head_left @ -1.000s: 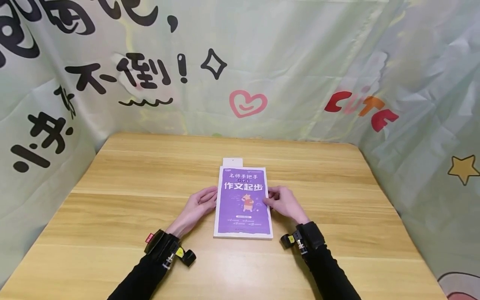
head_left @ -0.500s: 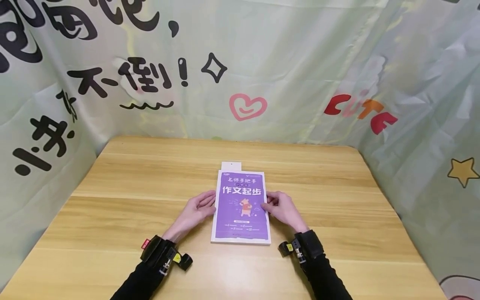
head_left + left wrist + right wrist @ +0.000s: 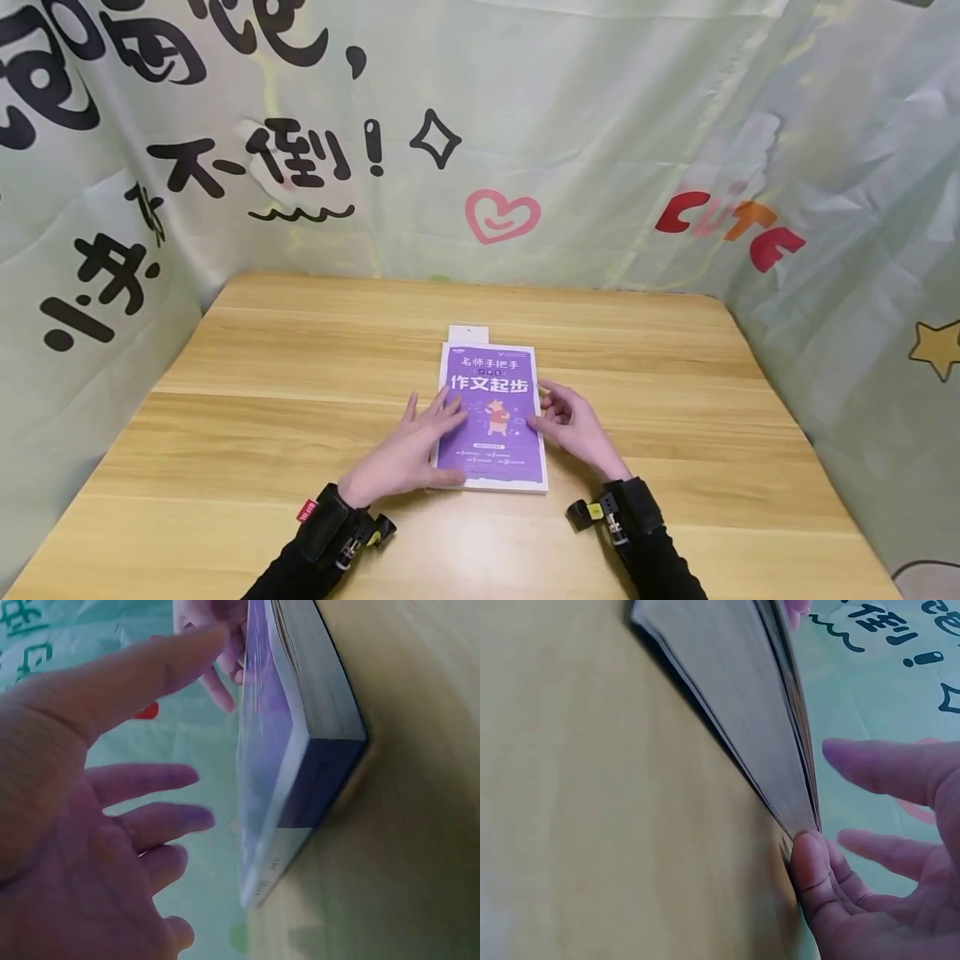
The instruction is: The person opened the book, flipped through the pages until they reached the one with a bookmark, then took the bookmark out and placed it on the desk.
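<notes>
Purple-covered and closed, the book (image 3: 491,417) lies flat on the wooden tabletop (image 3: 262,392) at the centre of the head view, slightly below the middle of the frame, its long axis running from the lower edge of the frame toward the upper edge, away from the person, title end farthest up. A small white card (image 3: 468,334) pokes out from under its far end. The left hand (image 3: 408,454) comes in from the lower left with straight, spread fingers; their tips overlap the left half of the cover, though the left wrist view shows a gap between the fingers (image 3: 150,780) and the cover, so contact cannot be confirmed; nothing is gripped. The right hand (image 3: 573,425) sits just beside the right long edge, about midway along it; in the right wrist view one fingertip (image 3: 810,855) is tucked against the page block right at that edge, where the pages (image 3: 727,697) fan slightly apart, while the other fingers stay relaxed and extended above. So the book lies between the two hands, its spine side to the left and its opening side to the right, and the right hand is the one in firm contact with the edge. Behind the tabletop hangs a pale green printed cloth (image 3: 600,125) with black characters and a pink heart
</notes>
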### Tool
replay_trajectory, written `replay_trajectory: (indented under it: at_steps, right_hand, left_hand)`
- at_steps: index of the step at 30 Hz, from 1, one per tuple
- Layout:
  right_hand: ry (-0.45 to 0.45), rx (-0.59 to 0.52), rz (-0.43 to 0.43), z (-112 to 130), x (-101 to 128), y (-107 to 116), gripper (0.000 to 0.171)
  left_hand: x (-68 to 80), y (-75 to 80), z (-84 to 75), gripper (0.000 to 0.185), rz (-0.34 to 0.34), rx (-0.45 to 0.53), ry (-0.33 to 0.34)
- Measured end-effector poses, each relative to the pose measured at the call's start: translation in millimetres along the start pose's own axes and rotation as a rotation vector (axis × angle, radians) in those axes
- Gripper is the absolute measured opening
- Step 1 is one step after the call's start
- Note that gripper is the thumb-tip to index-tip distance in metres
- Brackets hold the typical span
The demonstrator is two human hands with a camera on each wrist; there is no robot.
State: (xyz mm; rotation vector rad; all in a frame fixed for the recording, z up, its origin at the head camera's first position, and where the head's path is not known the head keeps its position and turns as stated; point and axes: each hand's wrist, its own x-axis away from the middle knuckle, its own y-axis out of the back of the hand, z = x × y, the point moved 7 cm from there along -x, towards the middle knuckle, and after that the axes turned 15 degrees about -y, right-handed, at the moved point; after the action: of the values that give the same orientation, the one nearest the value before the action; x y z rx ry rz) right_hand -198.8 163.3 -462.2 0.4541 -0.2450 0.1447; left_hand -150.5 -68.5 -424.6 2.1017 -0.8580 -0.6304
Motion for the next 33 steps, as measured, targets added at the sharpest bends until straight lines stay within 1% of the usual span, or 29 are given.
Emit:
replay_trajectory:
  at_steps: [2,5,12,15,20,27,30,31,33]
  right_hand:
    - [0.011,-0.021,0.015,-1,1,0,0.068]
    - [0.008,-0.045,0.031,-2,2,0,0.07]
    - [-0.019,-0.079,0.053,-2,2,0,0.068]
    - [-0.03,-0.083,0.054,-4,1,0,0.067]
    - [-0.044,-0.08,0.044,-6,1,0,0.064]
    - [-0.06,-0.085,0.043,-7,1,0,0.061]
    - [-0.031,-0.09,0.05,-5,2,2,0.057]
    - [-0.006,-0.08,0.058,-4,4,2,0.055]
    - [0.074,-0.025,0.088,2,8,3,0.051]
  left_hand:
    - [-1.9,-2.2,-4.9,0.091,0.04,-0.062,-0.018]
    - [-5.6,-6.2,-9.8,0.094,0.072,-0.121,-0.034]
    - [-11.9,-18.3,-13.0,0.099,0.099,-0.204,-0.015]
    - [-12.6,-23.0,-14.4,0.097,0.1,-0.232,-0.023]
    - [-13.4,-25.6,-16.0,0.092,0.089,-0.275,-0.048]
    - [-12.7,-24.6,-15.0,0.092,0.078,-0.267,-0.055]
    - [-12.1,-24.1,-15.2,0.092,0.074,-0.26,-0.06]
    - [-12.1,-23.9,-15.2,0.092,0.073,-0.26,-0.063]
    - [-11.4,-23.4,-15.7,0.091,0.071,-0.261,-0.066]
